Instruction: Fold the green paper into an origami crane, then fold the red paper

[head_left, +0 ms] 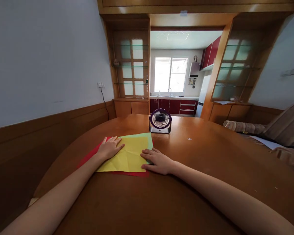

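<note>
A creased sheet of yellow paper (pixel 131 153) lies flat on top of a light green sheet (pixel 147 136) and a red sheet (pixel 93 153). My left hand (pixel 109 147) rests with its fingers apart on the upper left part of the yellow sheet. On the right edge of the same sheet lies my right hand (pixel 158 160), its fingers spread toward the left. Fold lines cross near the middle of the yellow paper. The red sheet shows at the left and along the near edge, the green one at the far right corner.
A small purple desk fan (pixel 160 120) stands on the brown wooden table (pixel 198 143) beyond the papers. A small pale scrap (pixel 189 139) lies to its right. At the right side is a striped sofa (pixel 284 127). Wooden cabinets (pixel 131 106) and a kitchen lie behind.
</note>
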Action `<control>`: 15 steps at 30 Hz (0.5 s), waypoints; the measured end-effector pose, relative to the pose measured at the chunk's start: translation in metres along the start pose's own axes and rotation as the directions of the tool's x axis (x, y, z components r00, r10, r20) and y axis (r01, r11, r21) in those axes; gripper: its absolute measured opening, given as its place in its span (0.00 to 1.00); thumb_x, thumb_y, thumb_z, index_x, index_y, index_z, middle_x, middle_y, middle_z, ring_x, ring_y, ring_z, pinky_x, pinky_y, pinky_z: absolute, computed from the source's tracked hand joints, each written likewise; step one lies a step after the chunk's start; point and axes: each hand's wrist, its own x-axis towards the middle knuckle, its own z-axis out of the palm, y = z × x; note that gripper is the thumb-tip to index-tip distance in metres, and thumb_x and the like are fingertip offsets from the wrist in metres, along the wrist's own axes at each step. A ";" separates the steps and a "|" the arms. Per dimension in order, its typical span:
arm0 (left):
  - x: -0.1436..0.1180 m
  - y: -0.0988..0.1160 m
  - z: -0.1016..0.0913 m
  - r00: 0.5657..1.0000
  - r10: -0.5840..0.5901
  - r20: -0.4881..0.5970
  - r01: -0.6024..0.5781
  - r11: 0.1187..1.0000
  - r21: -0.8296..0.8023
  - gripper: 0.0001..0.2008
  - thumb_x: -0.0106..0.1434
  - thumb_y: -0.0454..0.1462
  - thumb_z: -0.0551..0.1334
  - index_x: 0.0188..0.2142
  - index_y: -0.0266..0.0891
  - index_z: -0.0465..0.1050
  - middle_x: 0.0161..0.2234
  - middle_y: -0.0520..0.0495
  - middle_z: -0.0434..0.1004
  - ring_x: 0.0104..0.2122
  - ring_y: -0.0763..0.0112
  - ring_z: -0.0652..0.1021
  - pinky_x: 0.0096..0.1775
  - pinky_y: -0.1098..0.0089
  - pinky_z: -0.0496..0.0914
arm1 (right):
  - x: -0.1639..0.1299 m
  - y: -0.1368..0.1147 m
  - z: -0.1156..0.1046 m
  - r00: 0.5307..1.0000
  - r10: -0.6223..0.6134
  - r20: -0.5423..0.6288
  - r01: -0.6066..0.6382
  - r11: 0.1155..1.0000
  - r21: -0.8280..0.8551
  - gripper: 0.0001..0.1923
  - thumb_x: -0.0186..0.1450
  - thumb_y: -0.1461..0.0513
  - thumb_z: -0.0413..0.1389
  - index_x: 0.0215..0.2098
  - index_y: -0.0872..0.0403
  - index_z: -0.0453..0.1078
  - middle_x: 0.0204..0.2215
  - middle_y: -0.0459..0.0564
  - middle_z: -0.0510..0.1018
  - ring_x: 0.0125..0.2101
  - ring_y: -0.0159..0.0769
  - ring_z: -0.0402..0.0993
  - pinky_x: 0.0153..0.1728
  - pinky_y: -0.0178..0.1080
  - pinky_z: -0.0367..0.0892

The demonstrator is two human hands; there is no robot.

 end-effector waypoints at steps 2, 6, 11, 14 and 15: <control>-0.001 -0.003 -0.002 0.998 -0.051 -0.043 0.051 0.999 0.016 0.29 0.68 0.47 0.44 0.63 0.36 0.61 0.63 0.37 0.61 0.62 0.53 0.64 0.61 0.52 0.52 | 0.000 0.001 0.002 0.998 -0.009 -0.070 0.011 1.000 0.020 0.28 0.72 0.48 0.43 0.60 0.58 0.64 0.61 0.59 0.66 0.61 0.45 0.60 0.62 0.48 0.51; -0.006 -0.007 -0.009 0.985 -0.149 -0.088 0.149 0.989 -0.004 0.26 0.66 0.42 0.47 0.58 0.30 0.66 0.51 0.29 0.74 0.51 0.44 0.73 0.50 0.50 0.64 | 0.000 0.003 0.007 0.980 0.017 -0.200 -0.006 0.999 0.054 0.19 0.72 0.56 0.46 0.53 0.57 0.70 0.54 0.58 0.73 0.56 0.43 0.66 0.58 0.47 0.59; -0.010 -0.005 -0.016 0.971 -0.174 -0.164 0.154 0.980 -0.128 0.21 0.61 0.39 0.55 0.51 0.34 0.70 0.46 0.36 0.78 0.47 0.50 0.75 0.47 0.56 0.66 | 0.001 0.009 0.011 0.963 0.072 -0.259 -0.039 0.990 0.132 0.16 0.70 0.58 0.50 0.51 0.57 0.70 0.55 0.60 0.70 0.55 0.44 0.67 0.56 0.48 0.63; -0.009 -0.004 -0.019 0.955 -0.201 -0.216 0.150 0.961 -0.232 0.18 0.62 0.37 0.53 0.50 0.36 0.70 0.44 0.40 0.78 0.42 0.59 0.78 0.41 0.65 0.68 | 0.002 0.015 0.013 0.941 0.089 -0.326 -0.007 0.969 0.247 0.14 0.68 0.60 0.52 0.49 0.56 0.71 0.52 0.58 0.72 0.53 0.42 0.70 0.55 0.47 0.65; -0.009 -0.004 -0.021 0.948 -0.212 -0.239 0.146 0.953 -0.266 0.17 0.64 0.38 0.51 0.49 0.36 0.71 0.44 0.40 0.78 0.41 0.61 0.78 0.39 0.66 0.68 | 0.002 0.017 0.015 0.926 0.103 -0.362 0.007 0.957 0.291 0.13 0.68 0.61 0.52 0.48 0.56 0.71 0.51 0.57 0.73 0.51 0.41 0.70 0.54 0.47 0.66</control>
